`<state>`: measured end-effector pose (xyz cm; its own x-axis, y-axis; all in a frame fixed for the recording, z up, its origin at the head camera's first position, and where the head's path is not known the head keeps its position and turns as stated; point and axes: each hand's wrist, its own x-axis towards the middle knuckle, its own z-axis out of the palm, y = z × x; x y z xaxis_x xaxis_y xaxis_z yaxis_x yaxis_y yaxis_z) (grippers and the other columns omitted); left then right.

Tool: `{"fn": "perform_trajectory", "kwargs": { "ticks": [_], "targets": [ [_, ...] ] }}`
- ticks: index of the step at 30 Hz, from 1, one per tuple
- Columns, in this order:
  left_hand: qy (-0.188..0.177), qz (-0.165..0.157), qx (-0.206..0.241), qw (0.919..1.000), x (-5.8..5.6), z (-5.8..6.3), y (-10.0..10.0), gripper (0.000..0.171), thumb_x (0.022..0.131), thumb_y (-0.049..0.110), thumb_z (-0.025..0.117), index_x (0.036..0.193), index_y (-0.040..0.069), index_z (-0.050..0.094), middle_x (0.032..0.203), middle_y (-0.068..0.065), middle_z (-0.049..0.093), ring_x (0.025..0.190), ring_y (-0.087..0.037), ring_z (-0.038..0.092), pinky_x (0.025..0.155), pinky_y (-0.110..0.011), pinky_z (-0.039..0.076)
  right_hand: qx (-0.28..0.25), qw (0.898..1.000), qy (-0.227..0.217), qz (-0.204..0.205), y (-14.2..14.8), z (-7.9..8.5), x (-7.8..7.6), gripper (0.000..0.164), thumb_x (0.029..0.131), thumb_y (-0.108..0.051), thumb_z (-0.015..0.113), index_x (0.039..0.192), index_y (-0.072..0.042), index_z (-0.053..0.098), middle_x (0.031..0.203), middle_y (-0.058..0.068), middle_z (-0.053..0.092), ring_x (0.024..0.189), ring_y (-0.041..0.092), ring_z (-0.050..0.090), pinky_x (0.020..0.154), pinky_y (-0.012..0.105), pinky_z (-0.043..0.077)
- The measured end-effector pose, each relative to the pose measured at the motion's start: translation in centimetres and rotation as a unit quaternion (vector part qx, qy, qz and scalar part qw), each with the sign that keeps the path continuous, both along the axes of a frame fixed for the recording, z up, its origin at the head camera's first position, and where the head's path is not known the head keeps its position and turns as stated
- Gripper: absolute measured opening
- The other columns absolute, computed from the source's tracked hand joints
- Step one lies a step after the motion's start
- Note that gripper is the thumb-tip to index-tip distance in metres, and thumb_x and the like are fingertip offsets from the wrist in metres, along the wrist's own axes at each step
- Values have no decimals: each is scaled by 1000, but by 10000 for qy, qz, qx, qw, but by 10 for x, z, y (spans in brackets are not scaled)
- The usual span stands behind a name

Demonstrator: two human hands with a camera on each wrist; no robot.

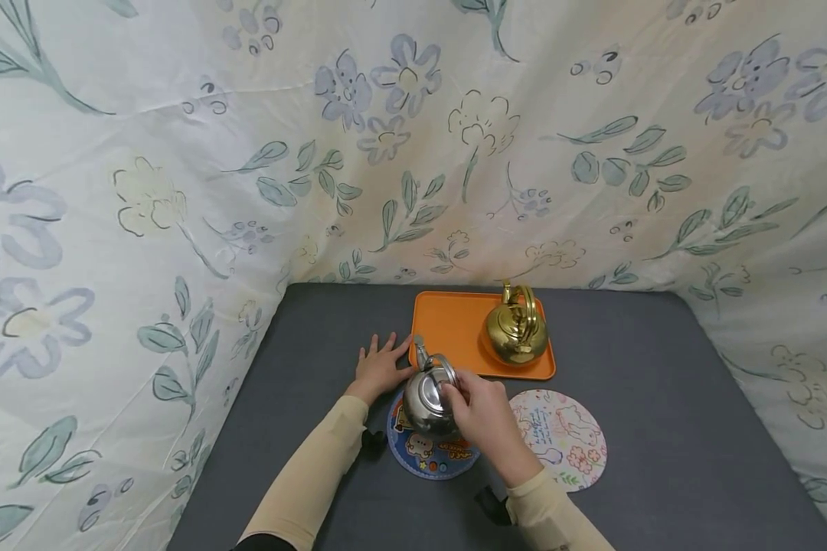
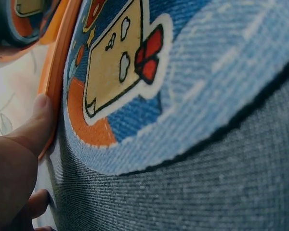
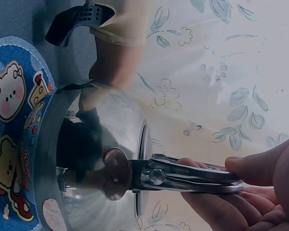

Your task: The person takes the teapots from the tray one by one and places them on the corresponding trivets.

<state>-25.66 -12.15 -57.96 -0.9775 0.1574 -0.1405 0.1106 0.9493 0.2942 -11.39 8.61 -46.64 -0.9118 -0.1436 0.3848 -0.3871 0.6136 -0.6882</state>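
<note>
Table [image 1: 661, 413], silver kettle [image 1: 426, 409] (in right hand [image 1: 485, 413])

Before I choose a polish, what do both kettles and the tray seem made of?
Silver kettle: polished metal, likely steel, mirroring surroundings. Gold kettle: shiny metal, brass or plated, by bright highlights. Orange tray: probably smooth plastic, by its even colour.

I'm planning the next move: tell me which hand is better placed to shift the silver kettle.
Right, most likely: the right hand grips the silver kettle by its handle, while the left hand holds nothing and touches the edge of the orange tray.
</note>
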Motion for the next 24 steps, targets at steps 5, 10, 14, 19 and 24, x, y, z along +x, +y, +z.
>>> {"fn": "perform_trajectory", "kwargs": {
  "ticks": [5,10,14,19,24],
  "targets": [
    [-20,10,6,10000,0,1,1,78,92,67,58,159,43,26,167,-4,24,155,-42,9,121,-65,14,51,10000,-74,-7,-1,-4,0,14,93,-9,72,105,-3,75,87,8,78,64,10,68,55,21,51],
    [-13,11,94,10000,1,3,1,78,92,66,58,159,41,28,167,-4,24,155,-43,10,121,-66,14,29,10000,-63,22,-2,-6,0,13,93,-8,72,104,-1,75,85,8,78,60,5,64,52,20,47],
    [-20,26,73,10000,1,4,1,77,92,66,58,159,41,28,167,-4,24,155,-42,10,121,-65,14,13,10000,-13,46,-3,-7,-1,10,92,-7,73,101,-1,74,82,7,77,62,7,66,53,20,49],
    [-12,25,87,10000,1,3,1,78,92,67,58,159,41,28,167,-4,24,155,-43,10,121,-65,15,33,10000,12,71,-3,-9,0,15,92,-6,73,105,2,74,84,7,77,68,12,71,58,22,54],
    [-12,10,66,10000,1,2,1,78,91,69,56,159,42,28,167,-4,23,155,-43,10,121,-65,15,103,9999,9,39,-4,-12,0,17,93,-7,73,107,2,74,83,7,77,66,11,70,57,22,53]
  ]
}}
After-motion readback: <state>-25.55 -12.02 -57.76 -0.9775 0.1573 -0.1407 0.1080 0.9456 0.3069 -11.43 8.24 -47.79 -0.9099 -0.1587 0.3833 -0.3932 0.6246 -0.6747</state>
